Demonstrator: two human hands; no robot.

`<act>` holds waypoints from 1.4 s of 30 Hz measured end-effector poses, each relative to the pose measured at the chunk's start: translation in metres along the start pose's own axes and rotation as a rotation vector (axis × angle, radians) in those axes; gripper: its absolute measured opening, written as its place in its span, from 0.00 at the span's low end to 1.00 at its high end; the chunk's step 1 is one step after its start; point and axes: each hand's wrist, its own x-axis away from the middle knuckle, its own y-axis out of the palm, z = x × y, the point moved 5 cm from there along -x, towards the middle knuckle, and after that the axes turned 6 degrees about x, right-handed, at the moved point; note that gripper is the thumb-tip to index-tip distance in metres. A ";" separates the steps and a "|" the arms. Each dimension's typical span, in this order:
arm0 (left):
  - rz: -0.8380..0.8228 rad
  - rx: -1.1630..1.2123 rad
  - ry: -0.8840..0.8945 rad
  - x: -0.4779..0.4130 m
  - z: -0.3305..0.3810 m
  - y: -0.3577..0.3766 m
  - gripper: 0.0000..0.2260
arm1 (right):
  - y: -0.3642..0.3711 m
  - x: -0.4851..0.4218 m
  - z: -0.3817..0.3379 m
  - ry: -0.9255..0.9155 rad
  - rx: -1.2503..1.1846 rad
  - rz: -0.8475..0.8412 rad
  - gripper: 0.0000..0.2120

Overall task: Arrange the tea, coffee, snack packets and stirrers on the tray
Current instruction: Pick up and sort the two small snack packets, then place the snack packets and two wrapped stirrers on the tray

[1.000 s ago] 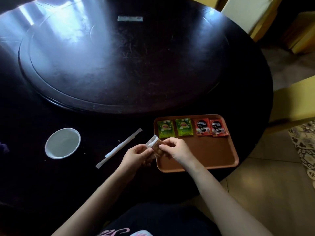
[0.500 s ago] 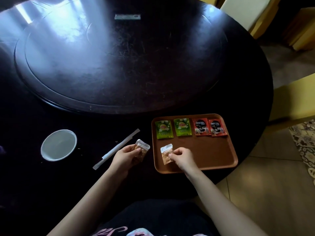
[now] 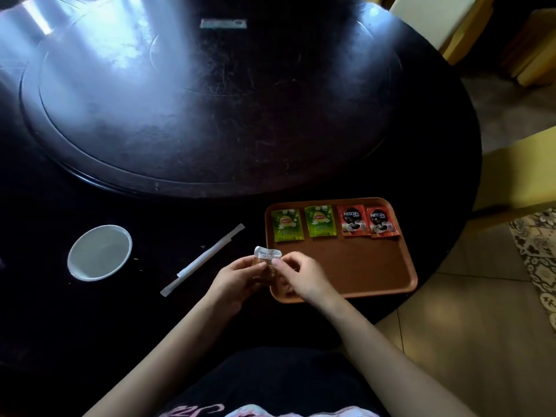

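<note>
A small clear snack packet (image 3: 267,255) with a silvery top is held upright over the left rim of the brown tray (image 3: 346,267). My left hand (image 3: 236,279) grips it from the left. My right hand (image 3: 302,275) pinches its top right corner. Along the tray's far edge lie two green tea packets (image 3: 287,225) (image 3: 319,221) and two red coffee packets (image 3: 353,220) (image 3: 382,222), the coffee ones slightly overlapping. Two paper-wrapped stirrers (image 3: 204,260) lie end to end on the dark table, left of the tray. My right hand covers the tray's near-left corner.
A white round bowl (image 3: 99,252) sits on the table to the left of the stirrers. A large dark turntable (image 3: 195,115) fills the table's middle, with a small flat strip (image 3: 223,23) at its far side. Yellow chairs (image 3: 517,176) stand at the right.
My right hand laid one snack packet on the tray's near-left corner, then came back to the second packet in my left hand. That earlier packet is now hidden under my right hand.
</note>
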 end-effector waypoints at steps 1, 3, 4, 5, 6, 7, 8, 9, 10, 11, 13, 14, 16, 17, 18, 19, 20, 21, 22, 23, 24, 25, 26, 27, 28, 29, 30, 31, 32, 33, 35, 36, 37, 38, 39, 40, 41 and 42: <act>-0.019 0.013 -0.008 0.000 -0.002 0.005 0.09 | 0.003 0.003 -0.001 0.018 -0.078 -0.026 0.11; -0.031 0.011 -0.018 0.001 -0.005 0.013 0.07 | 0.001 0.006 0.001 0.047 -0.198 0.011 0.10; -0.031 0.001 -0.023 0.001 -0.007 0.015 0.07 | -0.002 0.005 0.004 0.052 -0.228 0.036 0.09; -0.025 -0.017 -0.023 0.001 -0.008 0.016 0.07 | -0.006 0.005 0.007 0.051 -0.241 0.056 0.09; -0.009 -0.054 -0.010 0.002 -0.007 0.017 0.06 | -0.012 0.004 0.010 0.052 -0.239 0.081 0.09; 0.030 -0.152 0.039 0.001 -0.005 0.014 0.07 | -0.019 0.003 0.015 0.060 -0.232 0.112 0.09; 0.089 -0.337 0.144 0.000 0.003 0.009 0.07 | -0.027 0.000 0.020 0.079 -0.217 0.146 0.08; 0.154 -0.576 0.291 -0.001 0.015 0.004 0.07 | -0.035 -0.002 0.027 0.107 -0.193 0.175 0.08; 0.212 -0.793 0.446 0.000 0.028 0.000 0.07 | -0.043 -0.006 0.035 0.135 -0.146 0.193 0.08; 0.265 -0.944 0.578 0.001 0.039 -0.004 0.09 | -0.049 -0.009 0.042 0.159 -0.072 0.197 0.09; 0.375 -1.100 0.684 -0.001 0.053 -0.018 0.12 | -0.056 -0.016 0.053 0.184 0.120 0.170 0.11; 0.436 -1.155 0.673 -0.004 0.058 -0.027 0.14 | -0.058 -0.018 0.056 0.185 0.197 0.157 0.11; 0.511 -1.280 0.602 -0.012 0.061 -0.042 0.15 | -0.060 -0.022 0.059 0.180 0.295 0.146 0.10; 0.521 -1.345 0.569 -0.016 0.061 -0.047 0.16 | -0.061 -0.024 0.059 0.185 0.329 0.144 0.11; 0.524 -1.397 0.542 -0.019 0.060 -0.050 0.16 | -0.061 -0.025 0.059 0.194 0.360 0.145 0.11; 0.524 -1.437 0.524 -0.021 0.059 -0.053 0.17 | -0.062 -0.026 0.058 0.200 0.386 0.150 0.11; 0.523 -1.469 0.517 -0.022 0.058 -0.055 0.17 | -0.062 -0.026 0.057 0.206 0.403 0.161 0.10; 0.524 -1.497 0.518 -0.023 0.057 -0.055 0.17 | -0.061 -0.026 0.057 0.213 0.411 0.176 0.09; 0.526 -1.519 0.520 -0.024 0.056 -0.055 0.17 | -0.060 -0.025 0.056 0.218 0.412 0.190 0.08; 0.531 -1.531 0.525 -0.024 0.055 -0.055 0.17 | -0.059 -0.025 0.056 0.217 0.410 0.200 0.07; 0.535 -1.536 0.530 -0.025 0.055 -0.054 0.16 | -0.058 -0.024 0.056 0.213 0.405 0.204 0.07; 0.539 -1.537 0.535 -0.025 0.056 -0.054 0.16 | -0.056 -0.023 0.056 0.206 0.399 0.209 0.07; 0.541 -1.541 0.540 -0.026 0.056 -0.053 0.15 | -0.055 -0.022 0.055 0.201 0.392 0.217 0.07; 0.541 -1.546 0.546 -0.026 0.057 -0.053 0.15 | -0.054 -0.021 0.055 0.196 0.384 0.227 0.07; 0.537 -1.552 0.553 -0.027 0.058 -0.052 0.15 | -0.053 -0.021 0.055 0.192 0.379 0.240 0.08; 0.532 -1.559 0.557 -0.028 0.058 -0.052 0.15 | -0.052 -0.021 0.055 0.190 0.377 0.250 0.08; 0.526 -1.565 0.558 -0.029 0.059 -0.051 0.14 | -0.052 -0.020 0.055 0.193 0.378 0.257 0.09; 0.520 -1.571 0.553 -0.031 0.059 -0.050 0.13 | -0.051 -0.020 0.055 0.197 0.383 0.260 0.09; 0.518 -1.578 0.543 -0.032 0.060 -0.049 0.13 | -0.050 -0.020 0.055 0.199 0.387 0.260 0.08; 0.519 -1.584 0.527 -0.033 0.060 -0.048 0.12 | -0.050 -0.020 0.055 0.198 0.388 0.259 0.08; 0.523 -1.591 0.477 -0.035 0.060 -0.047 0.10 | -0.052 -0.018 0.056 0.184 0.377 0.273 0.07; 0.521 -1.598 0.446 -0.036 0.060 -0.046 0.09 | -0.054 -0.017 0.056 0.172 0.364 0.288 0.07; 0.518 -1.598 0.416 -0.036 0.060 -0.046 0.09 | -0.057 -0.016 0.056 0.164 0.346 0.305 0.07; 0.513 -1.581 0.395 -0.035 0.060 -0.045 0.09 | -0.059 -0.015 0.055 0.156 0.324 0.320 0.06; 0.507 -1.542 0.389 -0.034 0.062 -0.043 0.09 | -0.062 -0.014 0.054 0.147 0.297 0.331 0.06; 0.500 -1.479 0.403 -0.031 0.064 -0.040 0.10 | -0.064 -0.014 0.051 0.133 0.263 0.335 0.05; 0.486 -1.394 0.431 -0.028 0.066 -0.034 0.10 | -0.066 -0.014 0.047 0.115 0.217 0.328 0.05; 0.456 -1.274 0.455 -0.025 0.068 -0.027 0.09 | -0.066 -0.014 0.042 0.097 0.159 0.303 0.05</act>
